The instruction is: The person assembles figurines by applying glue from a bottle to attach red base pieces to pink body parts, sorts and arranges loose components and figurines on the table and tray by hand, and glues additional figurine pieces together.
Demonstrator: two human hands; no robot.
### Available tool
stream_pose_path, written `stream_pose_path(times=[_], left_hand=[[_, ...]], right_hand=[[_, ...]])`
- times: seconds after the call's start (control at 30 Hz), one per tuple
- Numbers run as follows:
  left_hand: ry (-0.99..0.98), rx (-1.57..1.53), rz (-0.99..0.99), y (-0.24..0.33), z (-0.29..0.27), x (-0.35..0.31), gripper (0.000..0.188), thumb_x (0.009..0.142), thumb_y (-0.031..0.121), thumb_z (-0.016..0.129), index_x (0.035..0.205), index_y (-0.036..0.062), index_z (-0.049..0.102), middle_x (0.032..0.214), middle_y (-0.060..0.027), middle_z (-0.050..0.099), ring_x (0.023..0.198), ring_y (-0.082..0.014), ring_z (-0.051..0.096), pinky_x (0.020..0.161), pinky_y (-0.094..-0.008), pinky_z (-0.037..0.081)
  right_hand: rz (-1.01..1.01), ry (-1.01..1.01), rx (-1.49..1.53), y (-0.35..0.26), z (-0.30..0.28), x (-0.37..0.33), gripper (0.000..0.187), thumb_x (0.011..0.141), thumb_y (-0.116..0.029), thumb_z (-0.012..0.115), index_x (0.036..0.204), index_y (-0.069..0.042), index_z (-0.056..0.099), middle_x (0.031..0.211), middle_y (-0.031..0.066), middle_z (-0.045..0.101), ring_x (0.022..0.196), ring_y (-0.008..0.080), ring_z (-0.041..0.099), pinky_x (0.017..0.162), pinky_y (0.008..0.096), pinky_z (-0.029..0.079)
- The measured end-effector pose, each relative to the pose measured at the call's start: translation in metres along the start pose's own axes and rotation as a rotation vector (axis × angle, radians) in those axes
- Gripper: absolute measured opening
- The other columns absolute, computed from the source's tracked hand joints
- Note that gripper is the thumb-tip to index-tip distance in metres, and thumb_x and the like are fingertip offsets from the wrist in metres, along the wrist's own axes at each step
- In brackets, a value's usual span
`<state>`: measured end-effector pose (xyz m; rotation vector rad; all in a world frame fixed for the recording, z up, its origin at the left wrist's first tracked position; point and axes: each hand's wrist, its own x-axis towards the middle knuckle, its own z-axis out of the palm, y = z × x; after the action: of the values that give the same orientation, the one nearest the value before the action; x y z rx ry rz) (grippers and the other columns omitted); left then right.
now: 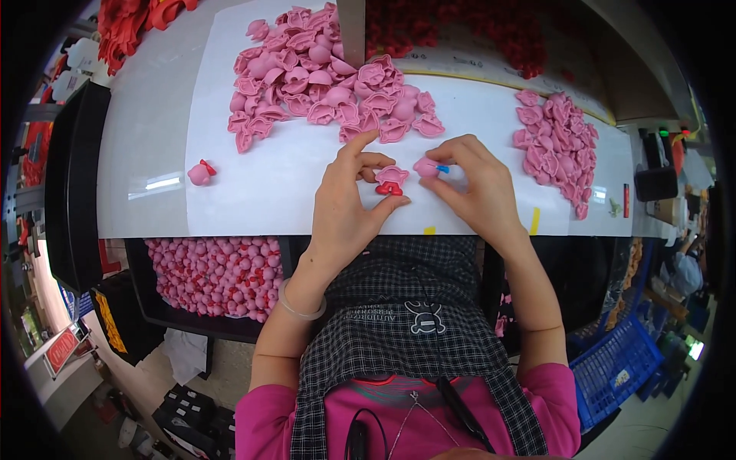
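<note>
Between thumb and fingers of my left hand (pixel 343 192) is a hollow pink plastic half-shell (pixel 392 175), with a red bow-shaped piece (pixel 389 188) at its lower edge. My right hand (pixel 484 188) pinches a rounded pink plastic piece (pixel 425 167) just to the right of it, a small gap apart. Something small and blue (pixel 443 169) shows at my right fingertips; I cannot tell what it is. To the left on the white table (pixel 261 195) sits a joined pink figure head (pixel 201 173) with a red bow.
Loose pink half-shells (pixel 307 84) are heaped beyond my hands, and a second heap (pixel 558 149) lies at the right. Below the table's left front edge, a black bin (pixel 207 320) holds many pink-and-red figure heads. A red pen-like stick (pixel 626 201) lies far right.
</note>
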<state>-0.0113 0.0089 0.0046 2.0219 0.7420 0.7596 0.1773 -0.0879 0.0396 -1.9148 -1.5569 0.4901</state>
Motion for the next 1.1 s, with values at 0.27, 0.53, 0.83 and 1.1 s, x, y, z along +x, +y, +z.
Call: stream_pose_path(times=[0.27,0.53,0.83,1.1], left_hand=[[0.016,-0.027,-0.015,0.000,0.005,0.001,0.084,0.066,0.006,0.087,0.138,0.0056,0.044,0.103,-0.0049,0.069,0.085,-0.0204,0.059,0.080,-0.0324,0.048],[0.033,-0.049,-0.002,0.000,0.010,0.001,0.086,0.068,0.000,0.086,0.140,0.0059,0.040,0.102,-0.0096,0.070,0.086,-0.0182,0.067,0.081,-0.0307,0.055],[0.195,0.027,0.218,0.002,0.022,-0.004,0.077,0.066,-0.004,0.080,0.136,0.0023,0.047,0.103,-0.0064,0.066,0.086,-0.0233,0.058,0.079,-0.0346,0.049],[0.219,0.131,0.377,0.001,0.020,-0.003,0.078,0.064,-0.010,0.080,0.133,0.0028,0.046,0.106,-0.0091,0.068,0.082,-0.0194,0.059,0.076,-0.0295,0.051]], right_hand=[[-0.042,0.067,0.452,-0.005,0.015,0.004,0.028,0.072,-0.004,0.084,0.097,-0.002,0.070,0.100,0.0053,0.067,0.075,0.0106,0.051,0.068,0.0235,0.044],[-0.080,0.078,0.444,-0.005,0.030,0.004,0.029,0.072,-0.006,0.085,0.099,-0.004,0.073,0.100,0.0058,0.067,0.087,0.0135,0.059,0.071,0.0250,0.045],[0.123,0.012,0.631,-0.012,0.025,0.002,0.023,0.078,-0.004,0.081,0.097,-0.002,0.068,0.098,0.0043,0.067,0.084,0.0114,0.059,0.075,0.0251,0.048],[0.086,-0.019,0.716,-0.005,0.021,-0.005,0.029,0.079,-0.002,0.080,0.101,-0.001,0.061,0.109,0.0105,0.072,0.076,0.0043,0.052,0.072,0.0207,0.045]])
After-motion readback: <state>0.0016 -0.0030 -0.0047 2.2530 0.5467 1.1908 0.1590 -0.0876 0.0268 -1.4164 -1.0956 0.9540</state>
